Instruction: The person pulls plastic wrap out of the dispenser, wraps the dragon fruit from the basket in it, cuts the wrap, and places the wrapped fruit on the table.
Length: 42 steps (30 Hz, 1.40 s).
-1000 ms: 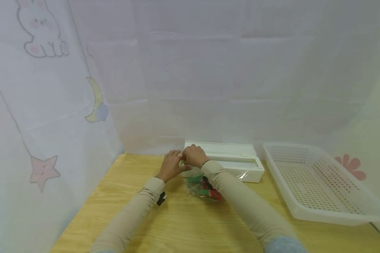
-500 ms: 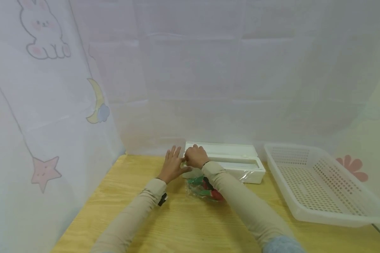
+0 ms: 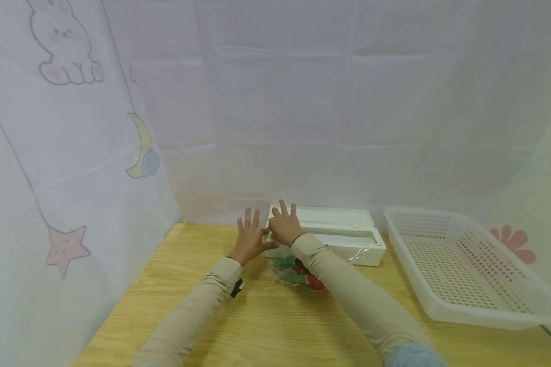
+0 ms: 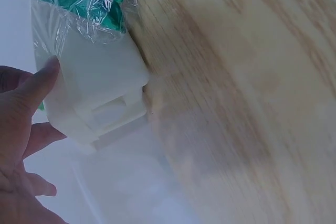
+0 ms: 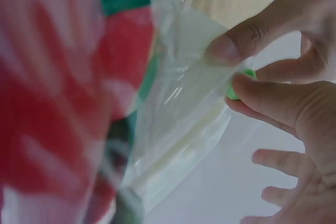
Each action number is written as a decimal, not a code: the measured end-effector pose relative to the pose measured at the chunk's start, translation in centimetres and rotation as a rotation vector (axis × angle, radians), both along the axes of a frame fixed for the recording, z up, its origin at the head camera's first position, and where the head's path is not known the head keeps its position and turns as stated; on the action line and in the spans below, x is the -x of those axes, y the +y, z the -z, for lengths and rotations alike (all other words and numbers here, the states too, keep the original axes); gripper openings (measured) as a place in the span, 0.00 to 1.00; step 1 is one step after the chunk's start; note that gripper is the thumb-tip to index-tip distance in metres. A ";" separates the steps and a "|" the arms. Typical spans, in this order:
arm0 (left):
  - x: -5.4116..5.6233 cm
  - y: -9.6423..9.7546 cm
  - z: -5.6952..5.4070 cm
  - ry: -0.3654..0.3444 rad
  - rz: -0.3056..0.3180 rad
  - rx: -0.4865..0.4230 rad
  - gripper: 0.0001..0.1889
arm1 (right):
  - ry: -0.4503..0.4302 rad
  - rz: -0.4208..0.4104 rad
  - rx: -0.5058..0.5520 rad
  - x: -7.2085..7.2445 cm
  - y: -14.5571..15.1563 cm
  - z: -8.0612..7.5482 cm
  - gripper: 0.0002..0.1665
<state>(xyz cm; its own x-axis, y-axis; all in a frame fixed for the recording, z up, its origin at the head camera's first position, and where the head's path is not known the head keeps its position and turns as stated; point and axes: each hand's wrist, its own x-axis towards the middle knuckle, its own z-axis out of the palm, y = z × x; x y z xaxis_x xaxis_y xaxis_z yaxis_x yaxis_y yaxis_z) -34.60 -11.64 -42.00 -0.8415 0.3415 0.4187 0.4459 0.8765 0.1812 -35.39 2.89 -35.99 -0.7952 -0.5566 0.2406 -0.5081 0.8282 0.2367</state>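
A long white box with its hinged lid raised stands at the back of the table. My left hand is at its left end; in the left wrist view the thumb presses on the box's face and a finger lies at its edge. Beside it my right hand pinches a small bright green piece at the corner, between thumb and forefinger. Its other fingers spread away. Clear plastic with red and green parts lies before the box, partly under my right forearm; some film overlaps the box.
To the right stands a white perforated plastic basket. The wooden table meets a pale cloth backdrop behind the box. On the left hangs a cloth with a printed rabbit and star.
The fingers of my left hand have straightened upward and spread. My right hand's outer fingers have lifted and spread too, while both hands stay at the box's left end.
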 end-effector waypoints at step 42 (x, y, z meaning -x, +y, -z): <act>0.3 0.3 -0.1 -0.085 -0.020 -0.025 0.34 | -0.081 0.042 -0.064 0.2 3.4 -0.6 0.05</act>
